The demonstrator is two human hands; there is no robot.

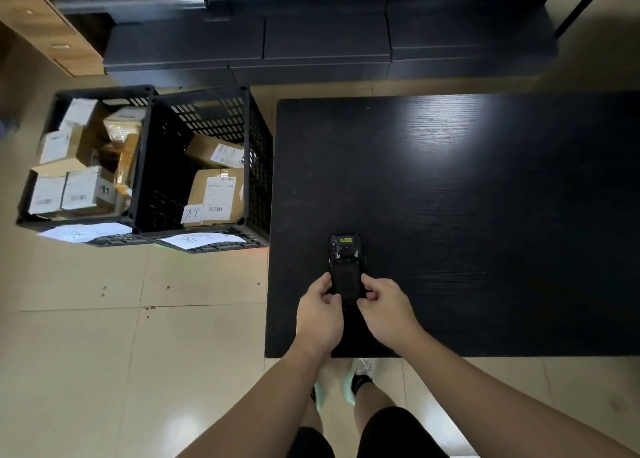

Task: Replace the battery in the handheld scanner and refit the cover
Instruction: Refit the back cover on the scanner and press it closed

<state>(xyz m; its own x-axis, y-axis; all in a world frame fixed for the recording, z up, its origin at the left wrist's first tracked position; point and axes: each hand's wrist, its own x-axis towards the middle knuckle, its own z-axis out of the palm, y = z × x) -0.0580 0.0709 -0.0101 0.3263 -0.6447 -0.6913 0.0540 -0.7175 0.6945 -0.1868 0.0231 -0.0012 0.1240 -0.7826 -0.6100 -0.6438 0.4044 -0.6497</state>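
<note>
While the person stands at the near edge of the black table, both hands close on the handheld scanner, which lies face down on the tabletop with its yellow-labelled head pointing away from the fingertips. The left hand curls its fingers against the scanner's left side, thumb resting on the back. The right hand pinches the right side the same way, fingers bent tight. Between the two thumbs sits the dark rear panel; whether the cover is seated or loose cannot be told. Well left of the left fingers, two black crates on the floor hold cardboard parcels.
</note>
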